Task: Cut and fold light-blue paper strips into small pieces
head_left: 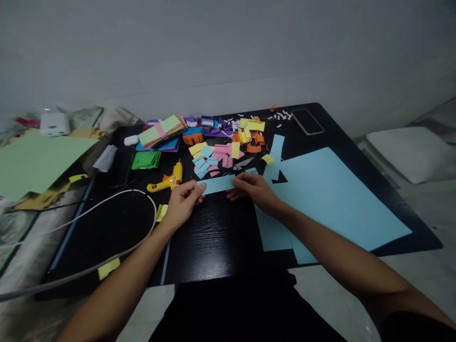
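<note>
A light blue paper strip (220,184) is stretched between my two hands, just above the black table. My left hand (185,200) pinches its left end between thumb and fingers. At the other end, my right hand (253,189) is closed on the strip, its fingertips partly hidden. Beyond the strip lie small folded blue paper pieces (202,166), pink pieces (224,153) and a pair of scissors (243,163) partly covered by paper. A yellow glue gun (168,179) rests to the left of my left hand.
Large light blue sheets (335,199) lie under my right forearm. A phone (307,121) sits at the far right corner. Bundled coloured papers (162,131) and a green stack (146,160) are at the back left. A white cable (155,213) loops across the table's left side.
</note>
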The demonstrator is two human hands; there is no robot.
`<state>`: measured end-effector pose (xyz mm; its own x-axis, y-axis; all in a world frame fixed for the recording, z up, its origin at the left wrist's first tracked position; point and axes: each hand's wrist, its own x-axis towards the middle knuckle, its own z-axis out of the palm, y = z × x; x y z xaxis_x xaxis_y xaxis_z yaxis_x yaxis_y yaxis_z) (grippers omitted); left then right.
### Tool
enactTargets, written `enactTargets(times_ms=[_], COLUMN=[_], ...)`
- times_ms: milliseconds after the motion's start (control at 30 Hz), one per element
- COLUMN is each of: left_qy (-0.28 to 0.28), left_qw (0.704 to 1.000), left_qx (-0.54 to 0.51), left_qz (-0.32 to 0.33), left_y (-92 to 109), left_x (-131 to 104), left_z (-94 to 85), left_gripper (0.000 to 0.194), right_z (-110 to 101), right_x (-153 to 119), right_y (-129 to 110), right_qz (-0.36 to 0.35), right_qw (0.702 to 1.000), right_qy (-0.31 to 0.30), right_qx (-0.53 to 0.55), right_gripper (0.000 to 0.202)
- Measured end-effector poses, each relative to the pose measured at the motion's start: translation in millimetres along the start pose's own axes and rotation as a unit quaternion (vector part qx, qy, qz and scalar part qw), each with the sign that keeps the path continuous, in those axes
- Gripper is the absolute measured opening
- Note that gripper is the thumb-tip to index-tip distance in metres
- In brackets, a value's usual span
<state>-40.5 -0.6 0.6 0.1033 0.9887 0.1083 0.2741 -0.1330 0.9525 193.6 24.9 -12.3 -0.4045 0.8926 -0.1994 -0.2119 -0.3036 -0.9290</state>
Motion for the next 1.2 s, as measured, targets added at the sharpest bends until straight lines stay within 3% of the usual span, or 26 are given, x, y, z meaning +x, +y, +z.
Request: enactTargets(times_ms=[367, 800, 1000, 1200], left_qy=[-0.006, 0.006, -0.071, -0.178], left_qw=[0.997, 0.998, 0.997, 0.983], left_qx=[0.061, 0.017, -0.017, -0.037], left_qz=[0.04, 0.067, 0.037, 0.02], left_y=[0, -3, -4, -4], left_x=[-2, -2, -1, -5], left_z=[-1.9, -6.2, -13.4, -6.9], left_gripper=[0.045, 0.028, 0.03, 0.023], right_z=[-2, -2, -2, 4], right_x=[2, 2, 0, -7], right_y=[5, 4, 3, 4], right_qz=[-0.057, -0.083, -0.093, -0.049], right_qw=[0.998, 0.996, 0.995, 0.985], right_qy=[0.012, 0.005, -0.006, -0.121], right_qx=[-0.029, -0.018, -0.035, -0.112], right_gripper=[0.037, 0.034, 0.033, 0.032])
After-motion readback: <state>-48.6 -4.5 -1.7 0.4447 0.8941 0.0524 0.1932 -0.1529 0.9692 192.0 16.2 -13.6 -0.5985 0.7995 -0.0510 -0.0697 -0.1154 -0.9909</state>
